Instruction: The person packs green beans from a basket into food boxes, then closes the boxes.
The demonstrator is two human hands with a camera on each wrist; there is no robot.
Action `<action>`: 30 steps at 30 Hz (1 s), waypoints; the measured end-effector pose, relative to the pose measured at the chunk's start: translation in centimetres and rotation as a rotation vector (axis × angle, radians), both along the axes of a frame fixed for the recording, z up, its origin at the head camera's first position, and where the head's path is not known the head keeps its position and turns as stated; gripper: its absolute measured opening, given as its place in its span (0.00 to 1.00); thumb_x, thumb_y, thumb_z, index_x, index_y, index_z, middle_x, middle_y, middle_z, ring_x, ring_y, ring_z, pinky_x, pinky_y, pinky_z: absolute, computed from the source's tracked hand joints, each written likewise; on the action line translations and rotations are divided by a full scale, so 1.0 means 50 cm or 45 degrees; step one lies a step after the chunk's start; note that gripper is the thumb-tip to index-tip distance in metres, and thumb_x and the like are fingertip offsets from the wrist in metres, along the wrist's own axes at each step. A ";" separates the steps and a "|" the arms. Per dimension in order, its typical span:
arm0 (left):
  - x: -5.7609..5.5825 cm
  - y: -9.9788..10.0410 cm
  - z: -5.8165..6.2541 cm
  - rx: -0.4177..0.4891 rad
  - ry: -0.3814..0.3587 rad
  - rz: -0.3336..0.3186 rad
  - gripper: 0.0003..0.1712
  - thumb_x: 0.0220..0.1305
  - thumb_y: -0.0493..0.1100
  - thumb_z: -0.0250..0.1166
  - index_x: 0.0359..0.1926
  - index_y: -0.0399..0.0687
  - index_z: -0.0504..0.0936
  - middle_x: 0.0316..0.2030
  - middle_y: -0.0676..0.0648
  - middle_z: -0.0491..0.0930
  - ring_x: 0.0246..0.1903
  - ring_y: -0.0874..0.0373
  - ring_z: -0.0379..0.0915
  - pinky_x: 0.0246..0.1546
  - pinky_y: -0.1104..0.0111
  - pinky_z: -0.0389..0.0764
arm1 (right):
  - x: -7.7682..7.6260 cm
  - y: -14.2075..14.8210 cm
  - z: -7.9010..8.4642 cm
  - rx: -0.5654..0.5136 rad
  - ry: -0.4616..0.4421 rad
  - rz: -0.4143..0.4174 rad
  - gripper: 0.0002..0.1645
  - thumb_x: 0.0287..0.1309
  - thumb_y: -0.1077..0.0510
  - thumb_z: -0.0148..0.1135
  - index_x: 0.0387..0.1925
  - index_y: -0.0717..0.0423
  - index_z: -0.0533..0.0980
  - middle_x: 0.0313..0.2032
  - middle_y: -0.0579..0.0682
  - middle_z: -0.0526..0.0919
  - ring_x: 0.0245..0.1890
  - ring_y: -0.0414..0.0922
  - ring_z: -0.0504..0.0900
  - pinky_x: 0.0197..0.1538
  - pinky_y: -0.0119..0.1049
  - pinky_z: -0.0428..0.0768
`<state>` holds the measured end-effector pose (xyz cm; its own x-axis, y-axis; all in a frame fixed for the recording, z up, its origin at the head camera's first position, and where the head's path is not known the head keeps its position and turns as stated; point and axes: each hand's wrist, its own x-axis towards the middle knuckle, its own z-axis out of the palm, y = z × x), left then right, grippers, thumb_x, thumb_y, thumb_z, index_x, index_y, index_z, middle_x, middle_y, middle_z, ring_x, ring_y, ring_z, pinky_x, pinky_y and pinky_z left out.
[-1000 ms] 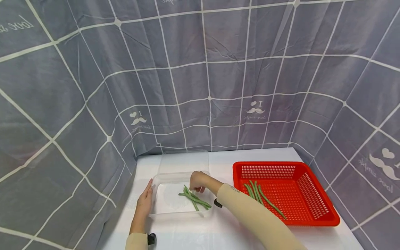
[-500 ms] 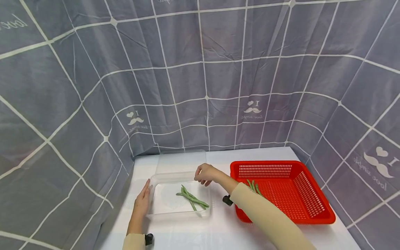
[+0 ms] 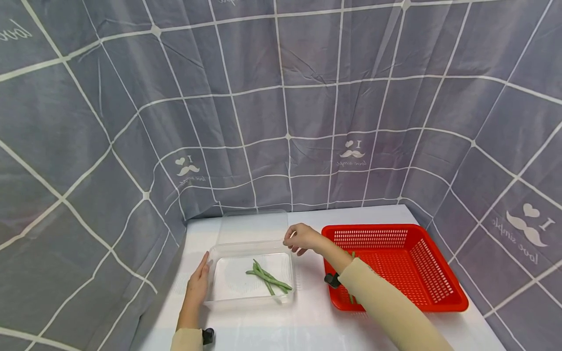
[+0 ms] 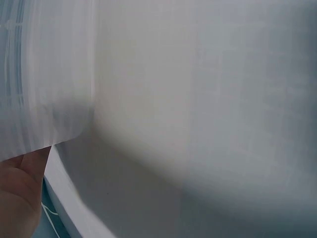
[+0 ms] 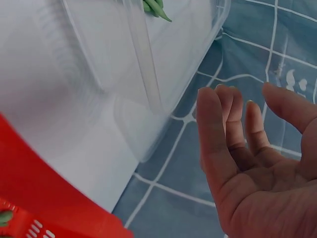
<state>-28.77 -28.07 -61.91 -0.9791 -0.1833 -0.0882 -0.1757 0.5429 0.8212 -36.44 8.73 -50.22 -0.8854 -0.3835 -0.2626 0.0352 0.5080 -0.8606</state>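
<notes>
Several green beans (image 3: 270,279) lie crossed on the floor of a clear plastic container (image 3: 246,302) on the white table. My left hand (image 3: 199,282) rests with straight fingers along the container's left wall; in the left wrist view part of that hand (image 4: 22,188) shows under the translucent wall. Over the container's far right corner hovers my right hand (image 3: 303,239), its fingers loosely bent. The right wrist view shows this hand (image 5: 252,148) holding nothing, with a gap between thumb and fingers. More green beans (image 3: 352,273) lie in the red basket (image 3: 395,308), mostly hidden by my right forearm.
A flat clear lid (image 3: 254,226) lies behind the container. The red basket's perforated walls stand at the right of the table. Grey checked curtain (image 3: 281,112) encloses the table's back and sides.
My right hand has risen out of the container, away from the beans, and moved right and back toward the basket. The left hand stays at the container's wall. The head view has shifted slightly.
</notes>
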 end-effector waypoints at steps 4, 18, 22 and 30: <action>0.001 0.001 -0.002 -0.005 -0.008 -0.001 0.31 0.89 0.52 0.38 0.86 0.58 0.51 0.83 0.35 0.52 0.81 0.29 0.48 0.81 0.36 0.53 | 0.005 0.017 0.008 -0.029 -0.014 -0.028 0.08 0.67 0.58 0.69 0.39 0.59 0.80 0.38 0.61 0.89 0.31 0.47 0.88 0.35 0.41 0.92; -0.001 -0.004 -0.002 -0.003 -0.025 -0.002 0.32 0.89 0.55 0.37 0.86 0.59 0.50 0.83 0.36 0.50 0.82 0.29 0.46 0.82 0.34 0.50 | 0.001 0.094 0.019 -0.058 -0.009 -0.105 0.10 0.68 0.58 0.68 0.42 0.62 0.80 0.36 0.58 0.87 0.32 0.48 0.87 0.40 0.45 0.94; -0.002 -0.004 -0.003 -0.005 -0.031 0.001 0.32 0.89 0.55 0.37 0.86 0.59 0.50 0.83 0.36 0.51 0.82 0.29 0.46 0.81 0.34 0.50 | -0.003 0.117 0.021 -0.060 0.003 -0.117 0.10 0.69 0.58 0.67 0.43 0.63 0.79 0.37 0.61 0.87 0.31 0.45 0.86 0.40 0.46 0.94; -0.002 0.000 -0.002 -0.018 -0.025 -0.006 0.32 0.89 0.55 0.36 0.86 0.60 0.49 0.83 0.36 0.52 0.82 0.29 0.47 0.81 0.34 0.52 | -0.004 0.166 0.022 -0.075 -0.005 -0.160 0.12 0.70 0.57 0.66 0.45 0.64 0.78 0.40 0.63 0.87 0.31 0.44 0.86 0.40 0.43 0.93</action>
<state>-28.87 -28.07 -62.01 -0.9781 -0.1797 -0.1047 -0.1887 0.5555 0.8098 -36.62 17.06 -49.09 -0.9265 -0.2845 -0.2464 0.0986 0.4482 -0.8885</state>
